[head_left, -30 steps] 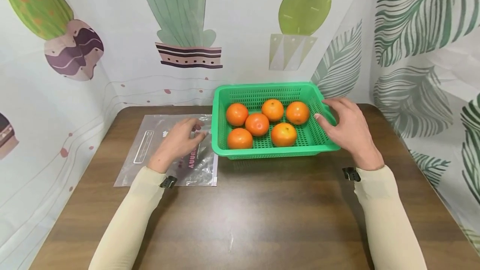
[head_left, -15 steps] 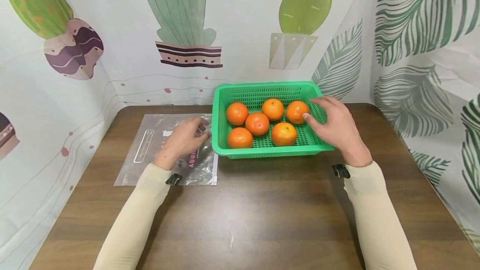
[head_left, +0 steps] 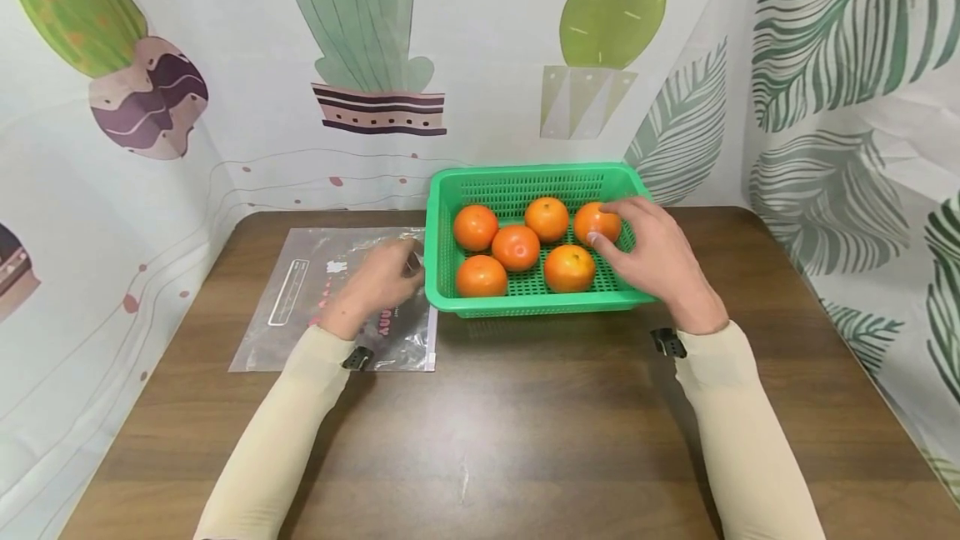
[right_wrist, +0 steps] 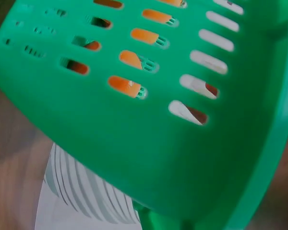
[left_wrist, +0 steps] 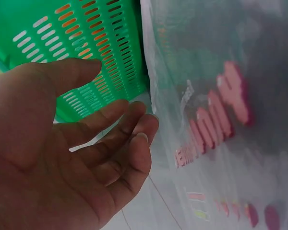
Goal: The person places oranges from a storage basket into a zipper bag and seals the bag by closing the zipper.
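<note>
Several oranges [head_left: 516, 247] lie in a green plastic basket [head_left: 540, 304] at the back of the table. My right hand [head_left: 660, 261] reaches over the basket's right end, thumb and fingers apart beside the rightmost orange [head_left: 587, 222]. They overlap its right side in the head view; contact is unclear. The right wrist view shows the basket wall [right_wrist: 149, 158], which hides that hand. My left hand [head_left: 378, 290] hovers by the basket's left wall, over a clear printed zip bag [head_left: 281, 332]. In the left wrist view its fingers [left_wrist: 129, 167] are loosely bent and hold nothing.
A brown wooden table [head_left: 480, 440] extends in front of the basket. A patterned white wall covering [head_left: 495, 40] rises directly behind the basket. The bag's slider edge [head_left: 431, 348] lies close to the basket's left end.
My right hand has moved left, from the basket's right rim to the rightmost orange. The left hand has shifted slightly right, closer to the basket's left wall. Basket, oranges and bag stay put.
</note>
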`<state>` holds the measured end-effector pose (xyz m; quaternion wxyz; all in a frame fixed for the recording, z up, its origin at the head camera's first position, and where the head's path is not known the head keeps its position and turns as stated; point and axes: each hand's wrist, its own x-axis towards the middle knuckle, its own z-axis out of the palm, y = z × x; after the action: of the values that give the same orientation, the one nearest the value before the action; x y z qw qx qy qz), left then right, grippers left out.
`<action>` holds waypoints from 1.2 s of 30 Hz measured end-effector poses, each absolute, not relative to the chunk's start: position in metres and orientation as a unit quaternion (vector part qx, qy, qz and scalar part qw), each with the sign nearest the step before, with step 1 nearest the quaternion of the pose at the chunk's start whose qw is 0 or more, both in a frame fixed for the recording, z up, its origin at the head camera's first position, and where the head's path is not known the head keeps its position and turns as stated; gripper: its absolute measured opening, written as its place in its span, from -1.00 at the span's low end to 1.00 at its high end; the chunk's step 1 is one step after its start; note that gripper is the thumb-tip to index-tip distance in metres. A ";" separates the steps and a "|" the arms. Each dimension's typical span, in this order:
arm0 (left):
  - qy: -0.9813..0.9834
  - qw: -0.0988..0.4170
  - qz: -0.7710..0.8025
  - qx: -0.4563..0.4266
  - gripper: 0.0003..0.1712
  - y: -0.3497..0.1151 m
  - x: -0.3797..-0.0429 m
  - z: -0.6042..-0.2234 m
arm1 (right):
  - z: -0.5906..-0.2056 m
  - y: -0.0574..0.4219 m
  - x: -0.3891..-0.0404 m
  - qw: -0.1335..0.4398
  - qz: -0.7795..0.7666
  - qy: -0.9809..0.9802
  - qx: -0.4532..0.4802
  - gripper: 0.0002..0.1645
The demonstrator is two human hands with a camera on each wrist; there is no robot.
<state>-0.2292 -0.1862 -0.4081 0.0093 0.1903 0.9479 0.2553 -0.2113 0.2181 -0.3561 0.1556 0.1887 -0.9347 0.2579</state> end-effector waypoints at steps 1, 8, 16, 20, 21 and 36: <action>0.947 0.011 0.258 0.189 -0.60 -0.185 -0.229 -0.409 | -0.357 0.218 -0.211 0.151 0.258 -0.935 0.189 -0.47; 0.951 0.016 0.251 0.180 -0.53 -0.180 -0.227 -0.415 | -0.362 0.215 -0.211 0.116 0.253 -0.943 0.184 -0.39; 0.953 0.017 0.243 0.181 -0.32 -0.178 -0.226 -0.417 | -0.364 0.213 -0.213 0.115 0.248 -0.943 0.192 -0.39; 0.952 0.016 0.243 0.185 -0.25 -0.177 -0.225 -0.418 | -0.363 0.214 -0.212 0.110 0.244 -0.946 0.185 -0.38; 0.952 0.016 0.243 0.186 -0.25 -0.177 -0.225 -0.418 | -0.362 0.215 -0.212 0.110 0.244 -0.946 0.183 -0.38; 0.952 0.017 0.234 0.196 -0.10 -0.174 -0.223 -0.423 | -0.367 0.227 -0.215 0.148 0.245 -0.941 0.178 -0.53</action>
<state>-0.2229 -0.1736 -0.4234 0.0167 0.1960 0.9522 0.2339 -0.2152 0.2274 -0.3665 0.1482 0.1784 -0.9413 0.2452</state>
